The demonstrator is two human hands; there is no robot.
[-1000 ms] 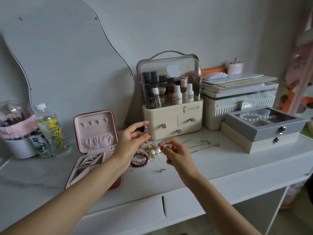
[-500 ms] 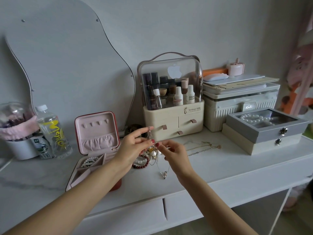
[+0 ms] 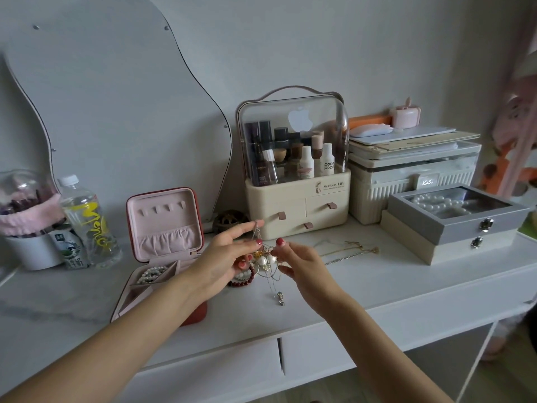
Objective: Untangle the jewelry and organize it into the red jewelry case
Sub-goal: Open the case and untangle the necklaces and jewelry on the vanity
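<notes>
Teasing a chain free. The left hand (image 3: 223, 257) pinches a silver chain (image 3: 257, 231) between thumb and fingers, lifting it above the jewelry tangle (image 3: 266, 261) over the desk (image 3: 363, 286); the right hand (image 3: 302, 264) pinches what appears to be another strand at the tangle's edge — a pendant (image 3: 280, 298) dangles below. Best practice: draw the strands apart slowly, loosening rather than tightening knots. The red jewelry case (image 3: 162, 245) stands open just left, pearls already in one compartment.
</notes>
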